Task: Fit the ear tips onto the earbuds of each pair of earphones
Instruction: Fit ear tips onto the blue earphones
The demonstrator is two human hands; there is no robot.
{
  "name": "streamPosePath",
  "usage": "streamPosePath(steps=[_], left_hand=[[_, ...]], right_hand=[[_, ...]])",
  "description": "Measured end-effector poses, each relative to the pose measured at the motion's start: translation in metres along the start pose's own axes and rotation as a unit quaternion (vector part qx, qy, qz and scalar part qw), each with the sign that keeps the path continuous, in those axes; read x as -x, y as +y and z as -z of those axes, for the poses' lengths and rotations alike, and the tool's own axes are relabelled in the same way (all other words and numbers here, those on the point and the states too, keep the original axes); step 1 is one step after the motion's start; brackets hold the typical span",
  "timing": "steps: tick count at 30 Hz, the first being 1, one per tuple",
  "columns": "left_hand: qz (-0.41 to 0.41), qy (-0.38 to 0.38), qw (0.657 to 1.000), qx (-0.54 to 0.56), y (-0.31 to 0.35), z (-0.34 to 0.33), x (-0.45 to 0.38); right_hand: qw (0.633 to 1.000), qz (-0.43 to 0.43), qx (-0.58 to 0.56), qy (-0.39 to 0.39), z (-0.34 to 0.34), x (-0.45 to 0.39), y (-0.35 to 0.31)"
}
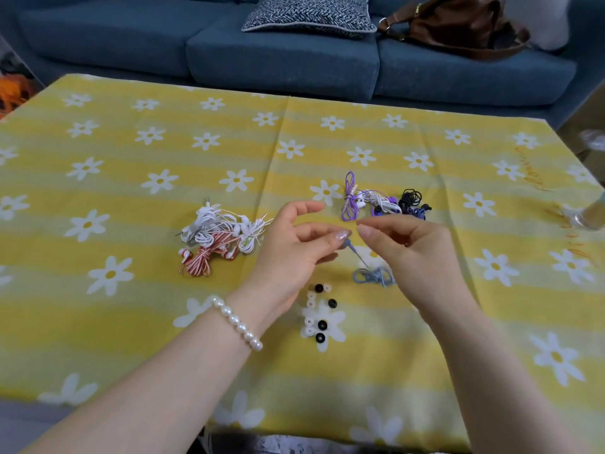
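Note:
My left hand (294, 250) pinches the grey-blue earbud (347, 244) of a blue earphone whose bundled cord (373, 276) lies on the cloth just below. My right hand (409, 253) hovers beside it, index finger and thumb near the earbud; whether it holds an ear tip is hidden. Several loose black and white ear tips (319, 314) lie below the hands. A pile of white and red earphones (217, 239) sits to the left. Purple, white and black earphones (383, 201) lie behind the right hand.
The table carries a yellow cloth with white daisies (131, 158). A clear glass object (589, 214) stands at the right edge. Behind is a blue sofa (262, 54) with a patterned cushion (309, 14) and a brown bag (458, 24).

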State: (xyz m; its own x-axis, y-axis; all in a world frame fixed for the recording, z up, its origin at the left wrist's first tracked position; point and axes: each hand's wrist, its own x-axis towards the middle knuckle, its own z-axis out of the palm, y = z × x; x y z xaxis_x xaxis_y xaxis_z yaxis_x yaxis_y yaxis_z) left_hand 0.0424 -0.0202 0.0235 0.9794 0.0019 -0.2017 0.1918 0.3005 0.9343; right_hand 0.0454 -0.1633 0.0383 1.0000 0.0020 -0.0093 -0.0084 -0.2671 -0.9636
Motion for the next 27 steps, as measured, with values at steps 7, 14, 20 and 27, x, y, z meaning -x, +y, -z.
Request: streamPosePath(steps=[7,14,20,27], left_hand=[[0.03,0.005,0.997,0.076,0.002,-0.001,0.001],[0.079,0.0,0.995,0.054,0.008,0.004,-0.003],[-0.014,0.015,0.907,-0.42,-0.005,0.029,-0.016],[-0.071,-0.073,0.789,-0.605,-0.038,0.02,-0.016]], right_hand=[[0.996,0.038,0.018,-0.078,0.001,0.003,-0.002],[0.992,0.043,-0.094,-0.067,0.005,0.0,-0.002],[0.936,-0.014,-0.351,-0.035,0.026,-0.01,-0.002],[0.925,-0.043,-0.375,0.031,0.037,-0.015,0.001]])
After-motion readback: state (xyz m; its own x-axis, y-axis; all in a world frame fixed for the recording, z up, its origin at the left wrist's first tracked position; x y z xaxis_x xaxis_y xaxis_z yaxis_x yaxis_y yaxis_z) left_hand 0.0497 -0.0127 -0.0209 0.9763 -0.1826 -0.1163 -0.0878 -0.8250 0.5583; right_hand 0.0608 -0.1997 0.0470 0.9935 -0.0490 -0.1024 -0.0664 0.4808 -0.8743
